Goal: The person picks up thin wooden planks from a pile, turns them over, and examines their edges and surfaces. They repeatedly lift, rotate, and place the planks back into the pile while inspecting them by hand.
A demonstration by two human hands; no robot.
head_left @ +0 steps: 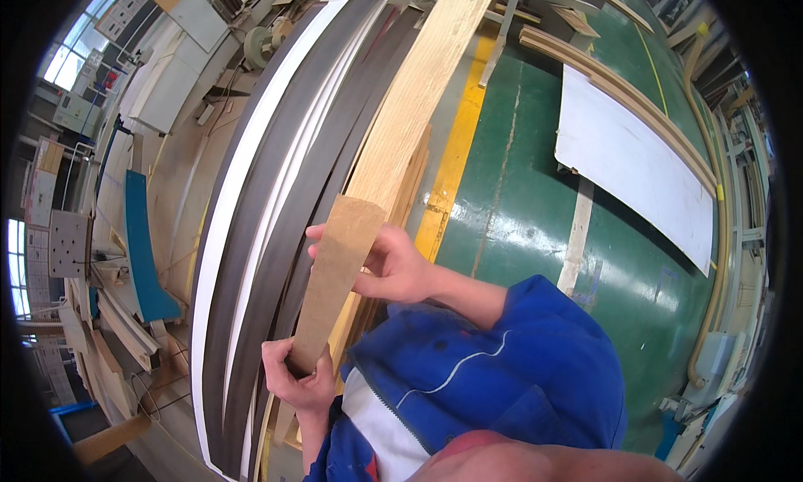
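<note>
A flat brown strip, possibly abrasive paper or thin fibreboard, is held slantwise between my two hands. My left hand grips its lower end, with thumb and fingers on opposite edges. Near the upper end, my right hand reaches around the strip; fingertips show past its far edge and part of the fingers is hidden behind it. Below the strip lies a long pale wooden board, on top of stacked timber. Alongside run long dark brown panels with white strips among them.
A white panel and long wooden lengths stand above the green floor on the right. A yellow floor line passes beside the stack. At left are a blue curved piece and a ribbed hose.
</note>
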